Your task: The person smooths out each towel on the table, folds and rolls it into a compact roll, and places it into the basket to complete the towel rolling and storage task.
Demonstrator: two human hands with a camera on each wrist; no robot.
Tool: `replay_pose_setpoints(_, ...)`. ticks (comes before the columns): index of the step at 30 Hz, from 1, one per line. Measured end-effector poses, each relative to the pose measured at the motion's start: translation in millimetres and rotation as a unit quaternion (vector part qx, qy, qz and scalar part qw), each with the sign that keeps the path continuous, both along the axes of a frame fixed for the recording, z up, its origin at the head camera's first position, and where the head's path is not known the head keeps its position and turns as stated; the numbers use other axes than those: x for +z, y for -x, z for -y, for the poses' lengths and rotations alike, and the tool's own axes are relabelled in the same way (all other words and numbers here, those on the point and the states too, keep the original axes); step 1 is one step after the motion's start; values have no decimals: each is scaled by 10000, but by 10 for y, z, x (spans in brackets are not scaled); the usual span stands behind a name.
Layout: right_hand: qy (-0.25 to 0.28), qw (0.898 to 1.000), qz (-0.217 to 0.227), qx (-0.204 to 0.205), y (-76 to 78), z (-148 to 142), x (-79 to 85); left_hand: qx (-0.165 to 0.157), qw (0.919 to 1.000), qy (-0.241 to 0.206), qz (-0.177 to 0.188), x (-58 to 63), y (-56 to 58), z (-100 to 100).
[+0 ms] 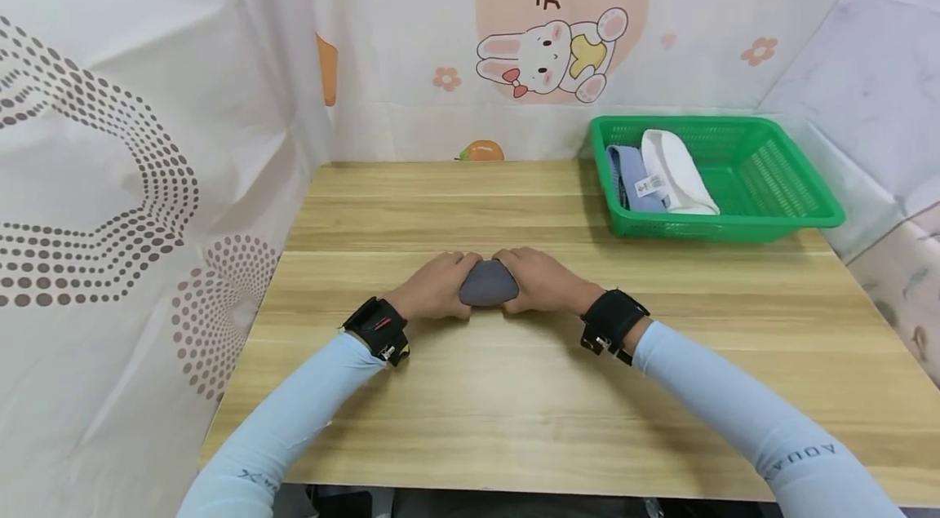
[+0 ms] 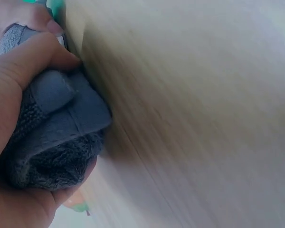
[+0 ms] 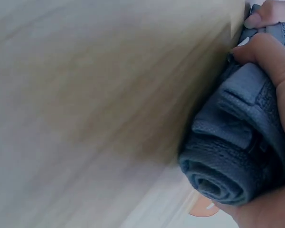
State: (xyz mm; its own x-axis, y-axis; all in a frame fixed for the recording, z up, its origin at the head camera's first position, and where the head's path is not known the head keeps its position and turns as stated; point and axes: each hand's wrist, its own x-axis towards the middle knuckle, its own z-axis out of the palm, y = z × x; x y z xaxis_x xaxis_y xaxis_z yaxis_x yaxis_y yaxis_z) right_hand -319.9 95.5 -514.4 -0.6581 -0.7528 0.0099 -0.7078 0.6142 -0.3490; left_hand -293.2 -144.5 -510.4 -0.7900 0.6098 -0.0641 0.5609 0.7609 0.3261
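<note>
A dark grey towel (image 1: 488, 283), rolled up, is held between both hands near the middle of the table. My left hand (image 1: 441, 286) grips its left end, with the thumb along the near side in the left wrist view, where folded layers of the towel (image 2: 61, 123) show. At the other end my right hand (image 1: 545, 281) grips the roll. The right wrist view shows a spiral of layers at the end of the towel (image 3: 218, 183). The palms hide the roll's two ends in the head view.
A green plastic basket (image 1: 778, 222) stands at the table's back right. Inside lie a rolled white cloth (image 1: 679, 173) and a blue-grey cloth (image 1: 631, 175) with a tag. Printed curtains (image 1: 396, 37) hang behind the wooden table (image 1: 514, 404) and along its left side.
</note>
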Motion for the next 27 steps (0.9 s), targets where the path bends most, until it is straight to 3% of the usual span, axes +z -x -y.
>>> replay_pose_setpoints(6, -160, 9999, -51, 4, -34, 4, 83, -22, 9999, 52, -157, 34, -48, -2)
replay_pose_setpoints(11, -489, 9980, -397, 14, -81, 35, 121, 80, 9997, -37, -247, 44, -112, 14)
replay_pose_setpoints(20, -533, 9934, -1013, -16, -205, 31, 174, 147, 9987, -365, -321, 36, -194, 34)
replay_pose_setpoints(27, -351, 9915, -1244, -155, -170, -114, 296, 187, 9959, -811, -353, 102, -154, 81)
